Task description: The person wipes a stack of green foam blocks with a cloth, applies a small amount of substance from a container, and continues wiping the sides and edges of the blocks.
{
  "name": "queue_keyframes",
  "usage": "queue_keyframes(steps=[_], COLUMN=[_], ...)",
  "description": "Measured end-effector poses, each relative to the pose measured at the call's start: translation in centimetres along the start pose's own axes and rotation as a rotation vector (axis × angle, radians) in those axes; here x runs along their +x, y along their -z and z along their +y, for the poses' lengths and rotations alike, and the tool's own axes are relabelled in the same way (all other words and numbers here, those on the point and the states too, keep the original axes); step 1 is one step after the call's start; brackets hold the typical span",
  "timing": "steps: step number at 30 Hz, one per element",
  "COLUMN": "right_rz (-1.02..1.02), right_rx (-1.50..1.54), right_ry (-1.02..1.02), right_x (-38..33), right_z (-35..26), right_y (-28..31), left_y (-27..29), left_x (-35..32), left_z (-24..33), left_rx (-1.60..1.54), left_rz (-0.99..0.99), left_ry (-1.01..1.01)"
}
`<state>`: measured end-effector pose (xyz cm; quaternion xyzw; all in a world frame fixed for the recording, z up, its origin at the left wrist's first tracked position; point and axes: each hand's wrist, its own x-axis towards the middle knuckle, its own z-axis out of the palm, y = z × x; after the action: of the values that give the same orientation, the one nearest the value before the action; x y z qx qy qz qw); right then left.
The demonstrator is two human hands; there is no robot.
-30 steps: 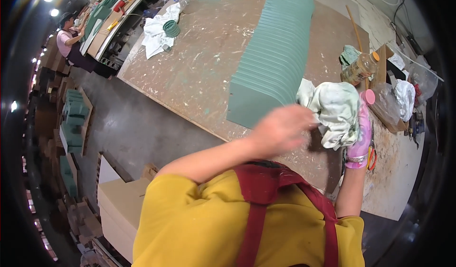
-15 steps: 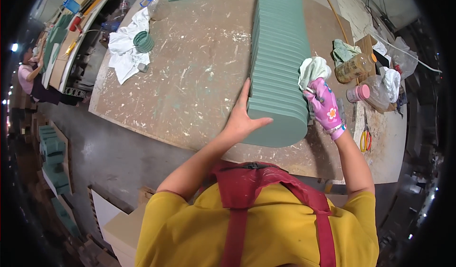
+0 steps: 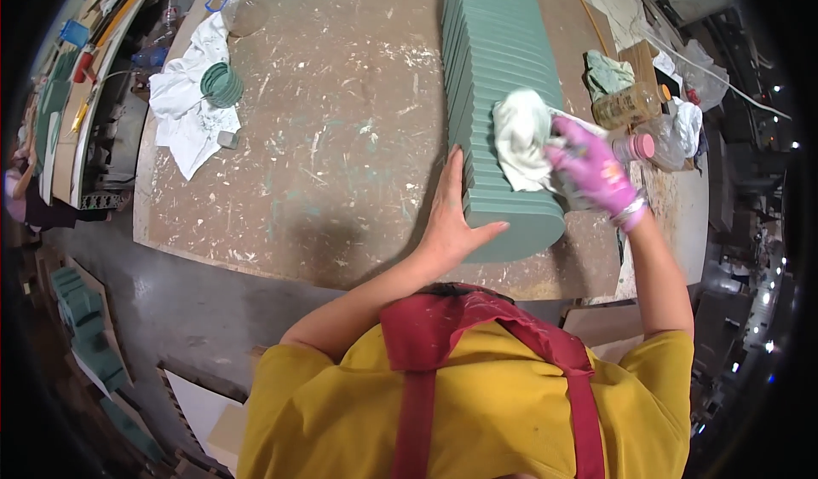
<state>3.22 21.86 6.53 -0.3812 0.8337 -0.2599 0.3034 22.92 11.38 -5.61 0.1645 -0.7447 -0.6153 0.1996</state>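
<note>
A long row of green panels [image 3: 503,61] stands on edge on the worn brown worktable [image 3: 341,164]. My bare left hand [image 3: 452,215] lies flat against the near left corner of the row, fingers spread. My right hand [image 3: 596,172], in a pink glove, grips a crumpled white rag [image 3: 521,136] and presses it onto the top edges of the panels near the row's near end.
A white cloth [image 3: 187,112] with a green roll [image 3: 221,84] and a clear plastic bottle [image 3: 237,6] lie at the table's far left. Jars, a bottle and rags [image 3: 635,108] crowd the right side. Green pieces [image 3: 81,308] stand on the floor at left. A person [image 3: 21,198] is at the far left.
The view has swung so the row sits more centred. My left hand has settled on the row's near left corner. My right hand has moved the rag farther onto the top of the panels.
</note>
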Motion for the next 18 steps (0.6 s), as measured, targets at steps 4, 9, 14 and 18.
queue_keyframes(steps=[4, 9, 14, 18], right_rz=[0.403, 0.308, 0.266, -0.014], right_rx=[-0.154, -0.274, -0.339, -0.308], right_ry=[0.277, 0.162, 0.694, 0.68], right_x=[1.1, -1.4, -2.1, 1.6], right_z=[0.8, 1.1, -2.0, -5.1], right_y=[-3.2, 0.1, -6.9, -9.2], left_y=[0.0, 0.6, -0.7, -0.7], left_x=[0.0, -0.1, -1.1, -1.0], left_z=[-0.1, -1.2, -3.9, -2.5], left_rx=[0.025, 0.08, -0.227, -0.365], left_rz=[0.001, -0.036, -0.134, -0.218], left_ry=[-0.026, -0.04, 0.094, 0.062])
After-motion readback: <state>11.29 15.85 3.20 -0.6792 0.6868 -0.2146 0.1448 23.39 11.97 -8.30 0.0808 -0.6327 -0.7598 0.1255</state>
